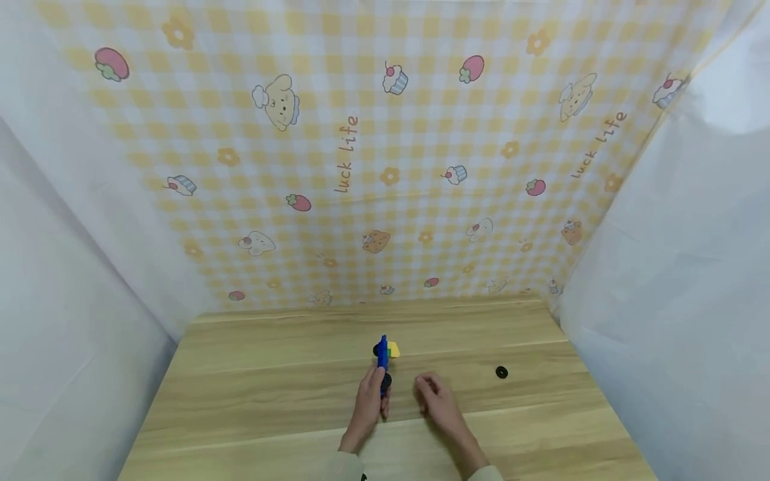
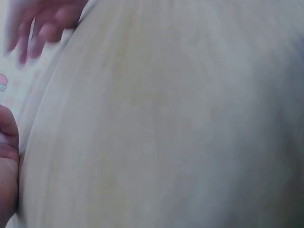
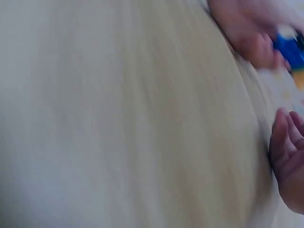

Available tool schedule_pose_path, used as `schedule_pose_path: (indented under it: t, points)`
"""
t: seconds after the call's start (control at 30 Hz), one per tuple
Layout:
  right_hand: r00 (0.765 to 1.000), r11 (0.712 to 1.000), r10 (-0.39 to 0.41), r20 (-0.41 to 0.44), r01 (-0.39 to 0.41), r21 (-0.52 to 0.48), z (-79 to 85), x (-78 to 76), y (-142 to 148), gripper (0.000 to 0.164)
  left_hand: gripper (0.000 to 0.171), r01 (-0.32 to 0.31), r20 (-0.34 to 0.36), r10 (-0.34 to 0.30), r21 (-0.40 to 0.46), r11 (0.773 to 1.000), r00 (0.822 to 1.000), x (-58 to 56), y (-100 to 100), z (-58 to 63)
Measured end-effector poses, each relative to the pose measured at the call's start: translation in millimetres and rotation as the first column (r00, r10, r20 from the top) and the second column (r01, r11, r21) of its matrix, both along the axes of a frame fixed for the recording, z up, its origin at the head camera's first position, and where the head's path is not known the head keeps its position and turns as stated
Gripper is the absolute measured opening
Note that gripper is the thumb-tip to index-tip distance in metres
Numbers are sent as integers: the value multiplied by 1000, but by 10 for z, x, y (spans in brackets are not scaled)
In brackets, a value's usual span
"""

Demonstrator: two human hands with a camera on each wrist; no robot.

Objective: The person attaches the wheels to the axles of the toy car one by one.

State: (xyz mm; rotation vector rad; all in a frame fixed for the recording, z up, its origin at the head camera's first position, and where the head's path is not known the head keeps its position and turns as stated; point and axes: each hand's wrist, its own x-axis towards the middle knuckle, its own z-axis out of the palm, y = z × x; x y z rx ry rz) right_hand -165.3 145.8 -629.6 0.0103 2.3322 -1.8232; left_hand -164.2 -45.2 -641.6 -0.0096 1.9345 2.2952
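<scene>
A blue toy car with black wheels and a yellow and green part on its side is in my left hand. The left fingers grip its near end, with the far end pointing away from me. In the right wrist view, the car's blue body shows past the left hand, blurred. To the right of the car, my right hand hovers low over the table with fingers loosely bent and nothing visible in them. The left wrist view shows the right hand's fingers hanging apart.
A small black toy tire lies on the wood-grain table, right of the right hand. Behind the table hangs a yellow checked cloth with cartoon prints. White sheets close off both sides.
</scene>
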Motion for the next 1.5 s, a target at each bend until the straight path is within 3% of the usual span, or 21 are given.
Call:
schedule_pose_path:
  t: [0.1, 0.23, 0.4, 0.57, 0.7, 0.93, 1.0, 1.13, 1.27, 1.37, 1.43, 1.5]
  points:
    - [989, 981, -108, -102, 122, 150, 61, -94, 363, 27, 45, 12, -12, -12, 17, 1000, 1000, 6, -6, 8]
    - [959, 897, -173, -224, 247, 366, 148, -210, 872, 20, 48, 36, -36, -35, 46, 998, 999, 19, -21, 13]
    - [951, 783, -204, -234, 302, 544, 206, -279, 1287, 38, 49, 48, -26, -46, 59, 997, 999, 11, -35, 22]
    - [952, 708, -224, -207, 305, 637, 125, -262, 1445, 56, 49, 34, -44, -33, 34, 999, 998, 8, 1, 7]
    - [958, 691, -213, -191, 286, 664, 73, -235, 1460, 57, 50, 42, -48, -40, 33, 999, 998, 16, 20, -11]
    - [970, 660, -142, -196, 240, 712, 85, -252, 1422, 45, 36, 31, -26, -31, 3, 1000, 999, 25, 27, 18]
    - [972, 666, -133, -194, 233, 709, 81, -252, 1422, 42, 37, 22, -9, -22, 1, 1000, 1000, 22, 33, 19]
    - [969, 713, -129, -210, 238, 659, 71, -246, 1388, 34, 50, 22, -9, -22, 26, 999, 1000, 4, 32, 10]
    - [967, 827, -164, -196, 243, 508, 67, -206, 1291, 25, 60, 26, 13, -26, 56, 998, 1000, -21, 22, -8]
    - [977, 924, -174, -126, 206, 321, 54, -156, 1191, 24, 60, 27, 33, -29, 74, 997, 999, -39, 16, -15]
    - [984, 967, -166, -62, 175, 187, 42, -135, 1121, 24, 60, 31, 33, -34, 84, 996, 999, -51, 14, -14]
    - [988, 985, -155, -18, 156, 74, 31, -133, 1062, 26, 57, 37, 28, -40, 88, 995, 999, -61, 16, -7]
